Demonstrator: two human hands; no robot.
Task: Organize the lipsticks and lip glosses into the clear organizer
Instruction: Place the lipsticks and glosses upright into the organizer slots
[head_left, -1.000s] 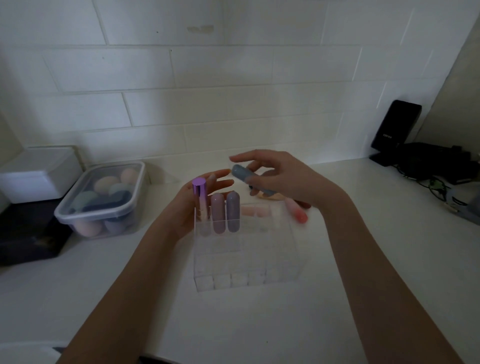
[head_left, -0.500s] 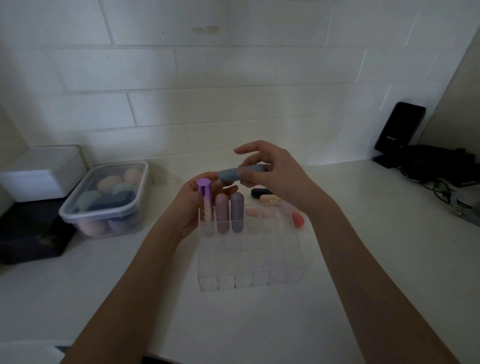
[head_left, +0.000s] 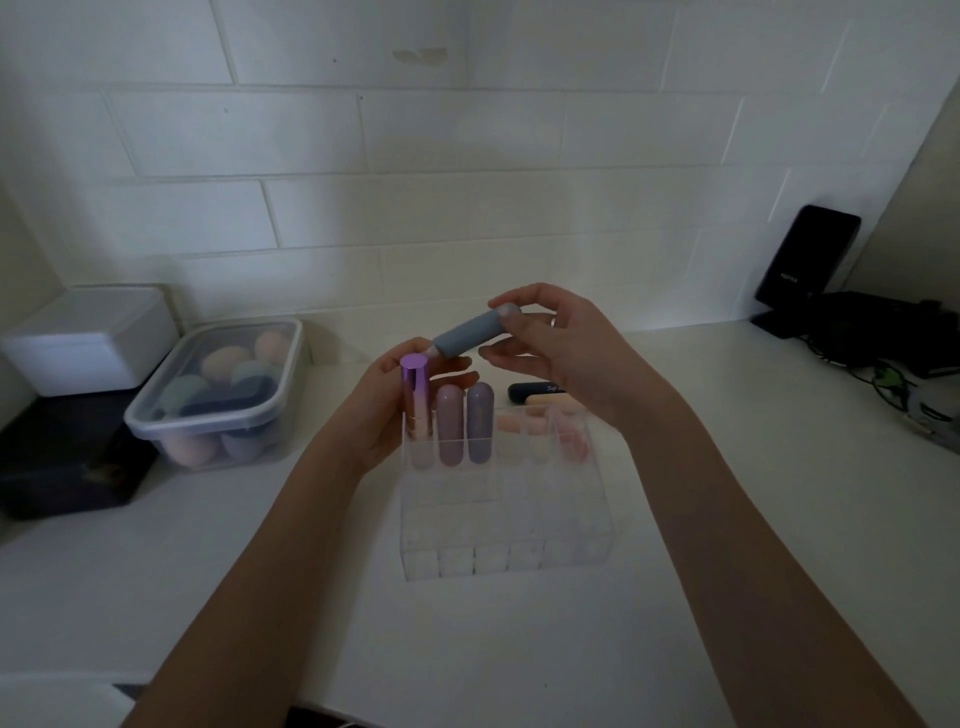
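Observation:
The clear organizer (head_left: 506, 519) stands on the white counter in the middle. In its back row, at the left, three tubes stand upright: a purple metallic lipstick (head_left: 415, 400), a pink one (head_left: 450, 426) and a lavender one (head_left: 480, 422). My right hand (head_left: 561, 353) holds a grey-blue lipstick (head_left: 470, 332) tilted above the organizer's back edge, lower end to the left. My left hand (head_left: 384, 410) is cupped against the organizer's back left corner, fingers apart behind the standing tubes, thumb tip by the grey tube's lower end. A dark tube (head_left: 535, 391) and a peach tube (head_left: 553, 401) lie behind the organizer.
A lidded clear tub of makeup sponges (head_left: 218, 395) sits at the left, with a white box (head_left: 88, 338) on a dark box (head_left: 62, 462) beside it. A black device (head_left: 808, 254) and cables (head_left: 883, 343) fill the back right corner. More pink tubes show blurred through the organizer.
My right hand has turned the grey-blue lipstick so its lower end swings left, toward my left thumb. My left hand stays at the organizer's corner.

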